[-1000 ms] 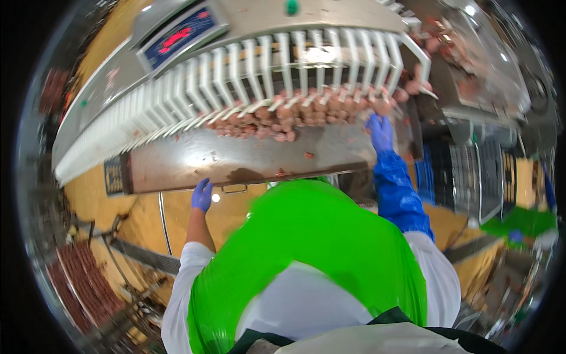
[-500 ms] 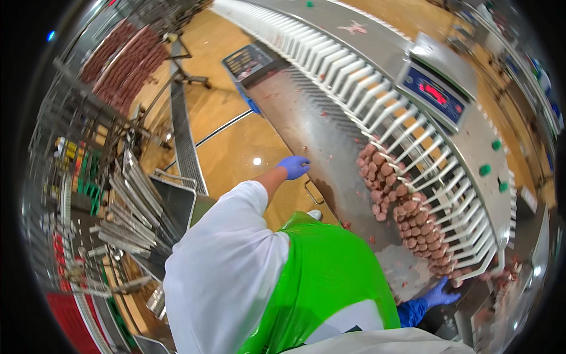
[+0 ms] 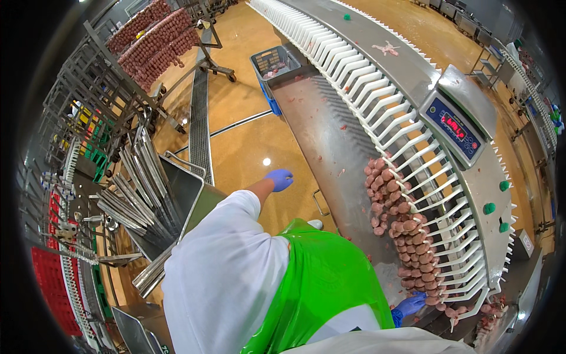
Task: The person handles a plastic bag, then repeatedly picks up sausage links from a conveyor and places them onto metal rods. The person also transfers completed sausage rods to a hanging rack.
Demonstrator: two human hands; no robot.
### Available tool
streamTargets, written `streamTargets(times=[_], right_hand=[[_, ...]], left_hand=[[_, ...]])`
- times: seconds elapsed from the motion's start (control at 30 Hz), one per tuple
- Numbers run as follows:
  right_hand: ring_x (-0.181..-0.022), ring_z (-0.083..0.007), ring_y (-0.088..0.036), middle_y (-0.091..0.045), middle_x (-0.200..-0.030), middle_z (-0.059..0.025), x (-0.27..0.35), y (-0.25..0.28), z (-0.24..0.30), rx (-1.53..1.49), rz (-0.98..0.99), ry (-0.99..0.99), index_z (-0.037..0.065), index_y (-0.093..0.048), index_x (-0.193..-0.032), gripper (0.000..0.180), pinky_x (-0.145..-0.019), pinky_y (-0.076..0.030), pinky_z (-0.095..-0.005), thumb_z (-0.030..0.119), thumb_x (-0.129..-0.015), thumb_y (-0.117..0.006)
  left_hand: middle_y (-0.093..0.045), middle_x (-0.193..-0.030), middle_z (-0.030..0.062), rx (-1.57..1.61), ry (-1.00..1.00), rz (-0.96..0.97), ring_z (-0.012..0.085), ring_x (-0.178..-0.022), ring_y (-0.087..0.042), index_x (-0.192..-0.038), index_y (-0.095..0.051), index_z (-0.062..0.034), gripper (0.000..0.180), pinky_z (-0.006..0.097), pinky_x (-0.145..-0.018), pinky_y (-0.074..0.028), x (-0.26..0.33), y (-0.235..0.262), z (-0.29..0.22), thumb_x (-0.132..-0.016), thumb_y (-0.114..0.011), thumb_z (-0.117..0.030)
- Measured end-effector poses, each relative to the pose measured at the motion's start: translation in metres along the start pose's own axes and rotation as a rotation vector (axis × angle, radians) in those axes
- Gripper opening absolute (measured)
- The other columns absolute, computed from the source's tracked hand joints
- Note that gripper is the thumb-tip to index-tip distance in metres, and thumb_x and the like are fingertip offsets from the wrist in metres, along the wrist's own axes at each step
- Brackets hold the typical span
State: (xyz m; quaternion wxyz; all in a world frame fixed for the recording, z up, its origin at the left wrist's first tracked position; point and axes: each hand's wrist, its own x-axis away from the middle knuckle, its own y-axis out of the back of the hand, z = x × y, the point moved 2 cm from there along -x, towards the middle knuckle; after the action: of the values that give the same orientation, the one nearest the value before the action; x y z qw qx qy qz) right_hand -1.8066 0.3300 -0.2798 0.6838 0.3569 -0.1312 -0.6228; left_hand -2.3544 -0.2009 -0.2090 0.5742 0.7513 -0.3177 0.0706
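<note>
R hand (image 3: 411, 304) low by sausages (image 3: 407, 242) hung on white pegs (image 3: 413, 147) above steel worktop (image 3: 330, 130); grip state can't tell. L hand (image 3: 278, 179) out over floor, empty, fingers loosely curled, prob. for balance.

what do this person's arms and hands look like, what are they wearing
Both hands wear thin blue disposable gloves: the left hand and the right hand. The left arm has a loose white sleeve that ends short of the glove. A darker blue sleeve guard seems to meet the right glove at the wrist. A glossy green plastic apron covers the front.
</note>
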Motion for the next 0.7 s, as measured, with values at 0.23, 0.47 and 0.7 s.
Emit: streamTargets(times=[0.23,0.47,0.7], right_hand=[[-0.107,-0.0284,-0.052,-0.056,-0.117,-0.0195,0.013,0.073,0.134,0.095,-0.247,0.048,-0.008,-0.042,-0.128,0.055,-0.098,-0.043,-0.0410,0.012,-0.084,-0.069],[-0.114,-0.0241,-0.049,-0.050,-0.124,-0.0137,-0.041,0.091,0.141,-0.292,-0.442,0.134,-0.003,-0.045,-0.128,0.061,-0.101,-0.037,-0.0362,0.008,-0.076,-0.075],[-0.077,-0.0177,-0.061,-0.064,-0.085,-0.0091,0.020,0.012,0.129,-0.417,-0.129,-0.098,-0.002,-0.057,-0.104,0.025,-0.069,-0.048,-0.0338,0.021,-0.094,-0.059]], left_hand=[[-0.058,-0.127,0.0164,-0.019,0.094,0.028,0.0352,-0.117,-0.054,-0.122,-0.058,-0.0106,0.045,0.042,-0.098,-0.043,-0.018,0.022,0.046,-0.090,-0.048,-0.041],[-0.061,-0.123,0.0191,-0.117,-0.036,0.031,0.0336,-0.117,-0.056,-0.120,-0.061,-0.0028,0.049,0.040,-0.100,-0.042,-0.050,0.038,0.045,-0.089,-0.054,-0.039],[-0.062,-0.120,0.0193,0.057,-0.238,-0.022,0.0330,-0.114,-0.058,-0.120,-0.061,-0.0032,0.047,0.039,-0.097,-0.045,-0.094,0.047,-0.011,-0.089,-0.056,-0.037]])
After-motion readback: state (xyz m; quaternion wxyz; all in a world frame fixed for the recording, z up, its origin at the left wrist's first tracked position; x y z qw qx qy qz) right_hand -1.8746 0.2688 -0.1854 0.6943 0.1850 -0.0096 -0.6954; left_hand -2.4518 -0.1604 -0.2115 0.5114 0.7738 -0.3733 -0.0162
